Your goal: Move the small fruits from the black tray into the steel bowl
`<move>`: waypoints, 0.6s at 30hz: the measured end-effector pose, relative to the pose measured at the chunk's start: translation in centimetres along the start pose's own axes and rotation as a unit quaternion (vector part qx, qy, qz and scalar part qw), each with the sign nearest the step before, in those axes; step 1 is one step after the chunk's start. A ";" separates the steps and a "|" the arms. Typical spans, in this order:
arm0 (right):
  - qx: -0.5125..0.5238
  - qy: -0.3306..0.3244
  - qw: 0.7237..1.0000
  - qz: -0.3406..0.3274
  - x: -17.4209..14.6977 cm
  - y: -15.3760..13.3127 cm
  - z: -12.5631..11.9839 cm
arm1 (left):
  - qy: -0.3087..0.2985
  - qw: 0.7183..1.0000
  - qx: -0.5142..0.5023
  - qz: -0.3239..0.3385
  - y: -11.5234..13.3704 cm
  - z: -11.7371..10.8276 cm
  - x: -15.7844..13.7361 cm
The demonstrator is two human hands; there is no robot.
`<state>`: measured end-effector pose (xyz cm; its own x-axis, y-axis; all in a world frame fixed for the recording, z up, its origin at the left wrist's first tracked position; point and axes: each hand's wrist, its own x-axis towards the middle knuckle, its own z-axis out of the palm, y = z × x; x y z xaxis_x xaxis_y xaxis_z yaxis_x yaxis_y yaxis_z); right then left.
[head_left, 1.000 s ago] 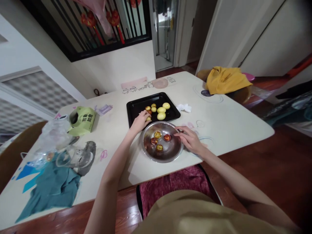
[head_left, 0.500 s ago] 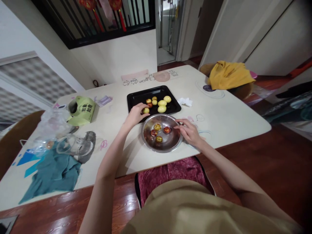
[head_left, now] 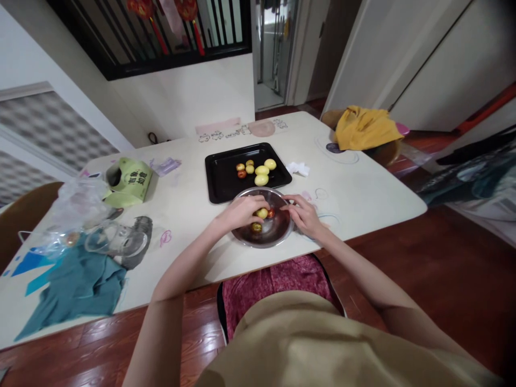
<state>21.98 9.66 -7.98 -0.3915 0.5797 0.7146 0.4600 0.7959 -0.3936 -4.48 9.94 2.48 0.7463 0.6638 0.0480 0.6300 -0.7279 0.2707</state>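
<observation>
A shiny metal bowl (head_left: 278,235) stands near the table's front edge. Inside it lie several small fruits that look like jujubes, among them a reddish one (head_left: 271,213) and a greenish-brown one (head_left: 256,227); my left hand hides part of the inside. My left hand (head_left: 241,212) is over the bowl, its fingertips closed on a yellow-green jujube (head_left: 262,213). At the bowl's right rim, my right hand (head_left: 305,216) pinches the edge between thumb and fingers. Behind the bowl is a black tray (head_left: 220,183) with several small jujubes (head_left: 245,169) and larger pale yellow fruits (head_left: 262,174).
White crumpled tissue (head_left: 298,169) lies right of the tray. On the left are a green paper box (head_left: 133,183), a clear plastic bag (head_left: 83,201), a clear plastic cup (head_left: 121,239) and a teal cloth (head_left: 80,285). Yellow cloth (head_left: 365,129) drapes a chair at the far right.
My left hand has taken the yellow-green jujube from the tray and carried it towards me, over the bowl. My right hand remains at the bowl's rim. The view has shifted slightly.
</observation>
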 end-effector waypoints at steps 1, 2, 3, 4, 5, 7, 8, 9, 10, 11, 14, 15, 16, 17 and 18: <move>0.000 0.000 1.000 0.001 0.0 0.0 0.0 | -0.010 1.000 0.004 0.001 0.0 0.1 0.1; 0.000 0.001 1.000 0.001 0.0 0.0 0.0 | -0.018 1.000 0.005 0.003 0.0 0.2 0.2; 0.001 0.002 1.000 -0.001 0.0 0.0 0.0 | -0.023 1.000 0.006 0.004 0.1 0.3 0.2; 0.002 0.003 1.000 -0.002 0.0 0.0 0.0 | -0.026 1.000 0.007 0.004 0.1 0.3 0.3; 0.003 0.003 1.000 -0.003 0.0 0.0 0.0 | -0.028 1.000 0.007 0.005 0.1 0.4 0.3; 0.005 0.000 1.000 -0.003 0.0 0.0 0.0 | -0.026 1.000 0.005 0.003 0.1 0.5 0.4; 0.005 -0.002 1.000 -0.001 0.0 0.0 0.0 | -0.023 1.000 0.004 0.003 0.1 0.6 0.4; 0.005 -0.005 1.000 0.002 0.0 0.0 0.0 | -0.019 1.000 0.003 0.003 0.0 0.7 0.4; 0.005 -0.007 1.000 0.005 0.0 0.0 -0.1 | -0.014 1.000 0.002 0.003 -0.1 0.8 0.4; 0.005 -0.009 1.000 0.007 0.0 0.0 -0.1 | -0.010 1.000 0.002 0.003 -0.1 0.9 0.4; 0.008 -0.010 1.000 0.011 0.1 0.0 -0.1 | -0.007 1.000 0.002 0.003 -0.3 1.1 0.3; 0.009 -0.009 1.000 0.010 0.0 0.0 -0.1 | -0.009 1.000 0.003 0.003 -0.4 1.2 0.3; 0.009 -0.007 1.000 0.009 0.0 0.0 -0.1 | -0.010 1.000 0.002 0.004 -0.4 1.2 0.3; 0.009 -0.005 1.000 0.007 0.0 0.0 -0.1 | -0.013 1.000 0.000 0.006 -0.4 1.3 0.3; 0.010 -0.004 1.000 0.006 0.0 0.0 -0.2 | -0.014 1.000 -0.004 0.009 -0.4 1.3 0.3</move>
<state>22.10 9.60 -7.91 -0.3928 0.5911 0.7045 0.4491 0.7918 -0.4140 -4.25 10.17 1.14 0.7634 0.6455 0.0256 0.6148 -0.7381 0.2779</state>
